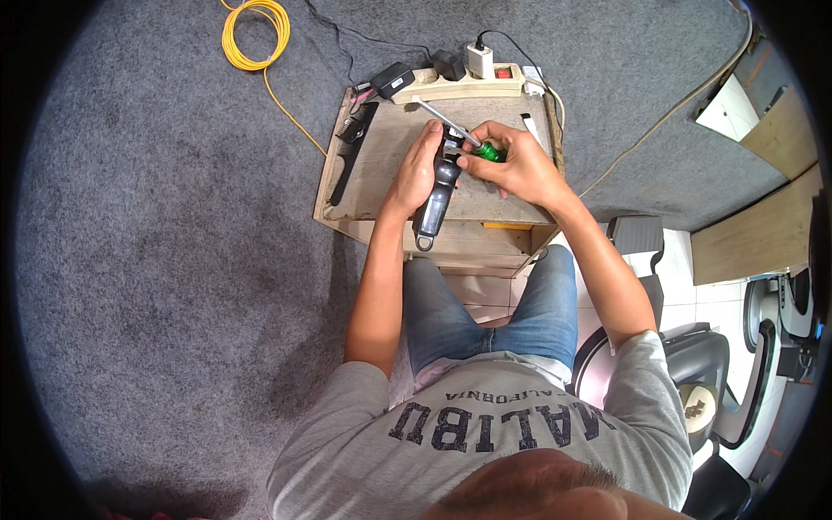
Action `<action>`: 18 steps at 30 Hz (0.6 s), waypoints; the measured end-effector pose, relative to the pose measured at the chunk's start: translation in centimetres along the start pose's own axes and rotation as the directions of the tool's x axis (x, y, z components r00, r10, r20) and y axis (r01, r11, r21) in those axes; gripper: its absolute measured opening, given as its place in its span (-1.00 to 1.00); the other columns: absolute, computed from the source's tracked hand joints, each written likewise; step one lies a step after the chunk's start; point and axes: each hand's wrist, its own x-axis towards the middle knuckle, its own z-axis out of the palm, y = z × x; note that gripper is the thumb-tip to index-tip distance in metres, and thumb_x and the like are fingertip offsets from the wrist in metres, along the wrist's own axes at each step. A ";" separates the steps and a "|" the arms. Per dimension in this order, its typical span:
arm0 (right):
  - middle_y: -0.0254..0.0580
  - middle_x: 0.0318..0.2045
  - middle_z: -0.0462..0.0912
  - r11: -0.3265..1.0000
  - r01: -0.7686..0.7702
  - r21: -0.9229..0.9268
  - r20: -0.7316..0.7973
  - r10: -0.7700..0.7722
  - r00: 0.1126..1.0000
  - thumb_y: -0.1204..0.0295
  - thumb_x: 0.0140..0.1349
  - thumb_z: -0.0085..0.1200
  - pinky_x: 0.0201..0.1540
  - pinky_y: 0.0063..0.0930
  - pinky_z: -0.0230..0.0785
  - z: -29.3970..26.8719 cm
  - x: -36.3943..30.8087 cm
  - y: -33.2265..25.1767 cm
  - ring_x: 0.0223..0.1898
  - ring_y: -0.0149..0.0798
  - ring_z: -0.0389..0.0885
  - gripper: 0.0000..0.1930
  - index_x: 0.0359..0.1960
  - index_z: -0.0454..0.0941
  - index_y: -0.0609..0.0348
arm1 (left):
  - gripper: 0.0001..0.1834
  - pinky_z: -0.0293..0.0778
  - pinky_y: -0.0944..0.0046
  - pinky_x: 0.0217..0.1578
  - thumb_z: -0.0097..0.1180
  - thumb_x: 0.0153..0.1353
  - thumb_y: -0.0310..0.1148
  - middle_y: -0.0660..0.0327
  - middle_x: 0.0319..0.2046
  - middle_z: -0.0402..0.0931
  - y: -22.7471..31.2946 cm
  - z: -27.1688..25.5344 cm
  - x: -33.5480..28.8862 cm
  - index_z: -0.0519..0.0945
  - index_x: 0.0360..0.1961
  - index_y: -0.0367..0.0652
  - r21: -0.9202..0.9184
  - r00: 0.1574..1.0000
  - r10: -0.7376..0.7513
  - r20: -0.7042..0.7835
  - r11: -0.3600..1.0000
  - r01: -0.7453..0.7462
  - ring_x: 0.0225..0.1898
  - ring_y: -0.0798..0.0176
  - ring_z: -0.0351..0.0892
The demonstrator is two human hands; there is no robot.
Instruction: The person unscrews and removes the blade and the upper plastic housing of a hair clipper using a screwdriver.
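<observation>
My left hand (415, 176) is closed around a black hair clipper (438, 192), held tilted above the wooden table with its hanging loop toward me. My right hand (526, 171) holds a screwdriver (491, 152) with a green handle. The screwdriver's metal shaft points away and to the left, passing over the clipper's head. My right thumb and fingertips sit close beside the clipper's head; whether they also pinch a small part there I cannot tell. On the table's left side lie a black comb (344, 176) and a black clipper guard comb (354, 128).
A cream power strip (425, 87) with black adapters (393, 80) and a white charger (479, 61) runs along the back of the wooden table (381, 186). A small black-and-white item (529, 127) lies at right. Yellow cable (227, 39) is coiled by the grey carpeted surface; black chairs (702, 364) stand at right.
</observation>
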 end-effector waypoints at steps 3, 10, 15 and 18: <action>-0.39 -0.57 0.64 0.995 -0.027 0.097 -0.019 0.029 0.999 0.31 0.35 0.45 -0.63 -0.52 0.27 -0.9 0.0 -0.4 -0.70 -0.56 0.44 -0.69 -0.09 0.66 0.28 | -0.49 0.59 0.34 -0.62 -0.26 0.71 0.10 0.20 -0.33 0.61 0.2 -0.2 -0.2 0.54 0.09 -0.10 0.002 0.999 -0.041 -0.015 0.999 0.041 -0.53 0.37 0.63; -0.15 -0.55 0.72 0.977 -0.122 -0.175 -0.270 0.072 0.960 0.20 0.33 0.46 -0.49 -0.31 0.51 -0.8 0.9 0.9 -0.60 -0.30 0.69 -0.64 -0.13 0.69 0.28 | -0.43 0.58 0.33 -0.63 -0.30 0.70 0.18 0.15 -0.29 0.64 -0.3 -0.3 -0.1 0.51 0.11 -0.11 -0.123 0.997 -0.057 -0.043 0.991 0.051 -0.54 0.35 0.62; 0.08 -0.43 0.78 0.874 -0.028 -0.486 -0.278 -0.124 0.953 0.14 0.27 0.48 -0.19 -0.12 0.63 -0.7 1.2 2.8 -0.31 0.04 0.84 -0.58 -0.08 0.72 0.25 | -0.44 0.57 0.34 -0.63 -0.32 0.72 0.14 0.14 -0.27 0.65 0.2 0.1 -0.2 0.51 0.13 -0.12 -0.118 1.000 -0.021 -0.023 0.993 0.018 -0.55 0.36 0.61; 0.06 -0.42 0.79 0.896 -0.053 -0.442 -0.270 -0.077 0.960 0.14 0.27 0.48 -0.17 -0.15 0.62 -0.6 1.1 2.1 -0.28 0.01 0.84 -0.57 -0.04 0.74 0.23 | -0.47 0.57 0.35 -0.62 -0.31 0.72 0.09 0.14 -0.27 0.65 0.4 -0.1 -0.3 0.51 0.17 -0.12 -0.048 0.999 0.039 0.019 0.998 -0.038 -0.55 0.36 0.61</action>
